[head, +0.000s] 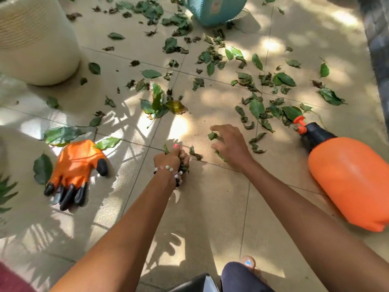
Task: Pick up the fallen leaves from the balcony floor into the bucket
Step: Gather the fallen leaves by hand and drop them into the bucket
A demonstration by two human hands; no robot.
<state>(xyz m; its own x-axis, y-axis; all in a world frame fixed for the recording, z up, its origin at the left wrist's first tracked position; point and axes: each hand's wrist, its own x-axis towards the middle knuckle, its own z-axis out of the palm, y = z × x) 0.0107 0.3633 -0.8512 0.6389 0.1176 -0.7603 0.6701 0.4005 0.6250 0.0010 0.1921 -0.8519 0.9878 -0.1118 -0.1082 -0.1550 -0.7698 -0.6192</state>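
Green and dried fallen leaves [256,107] lie scattered over the beige tiled balcony floor [210,203], thickest at the middle and far right. My left hand [171,158], with a bead bracelet on its wrist, grips a bunch of leaves low over the floor. Just to its right, my right hand [228,145] hovers above the tiles with fingers spread and loosely bent. A small leaf [212,135] sits at its fingertips, and more small leaves [194,153] lie between the two hands. A dark container edge [195,283] shows at the bottom middle; I cannot tell whether it is the bucket.
An orange clawed garden glove [73,165] lies on the floor at the left. An orange spray bottle [349,180] lies on its side at the right. A large cream planter [35,39] stands far left and a blue pot [216,9] at the far middle. My foot [248,264] is near the bottom.
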